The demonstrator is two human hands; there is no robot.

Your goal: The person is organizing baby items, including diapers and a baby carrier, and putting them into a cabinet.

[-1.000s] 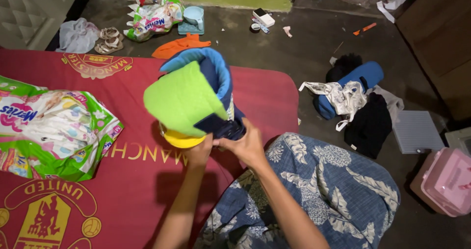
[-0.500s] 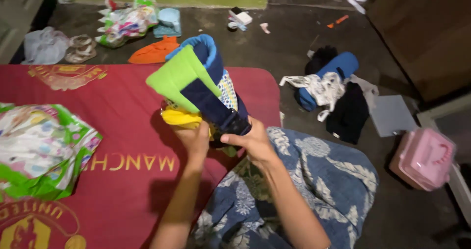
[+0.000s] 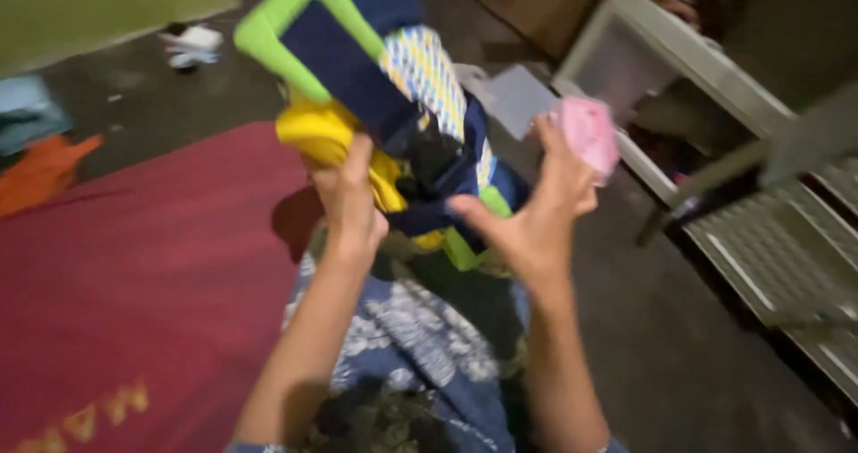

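A stack of folded clothes (image 3: 375, 69) in green, navy, yellow and a dotted pattern is lifted and tilted in front of me. My left hand (image 3: 349, 198) grips its lower left side, fingers pressed into the yellow and navy cloth. My right hand (image 3: 536, 212) is at the stack's lower right with fingers spread. Its thumb touches the navy cloth, and the fingers stand apart from the stack. A blue floral cloth (image 3: 420, 346) covers my lap below. The picture is blurred by motion.
A red mat (image 3: 152, 265) with yellow lettering lies to the left. An orange cloth (image 3: 40, 171) is on the dark floor beyond it. A pink box (image 3: 590, 131) and a grey flat sheet (image 3: 518, 96) show behind my right hand. A white rack (image 3: 679, 51) and slatted panel (image 3: 769, 256) stand right.
The view has swung right and the stack has been raised and turned toward the rack. My right hand has loosened from a full grip to spread fingers.
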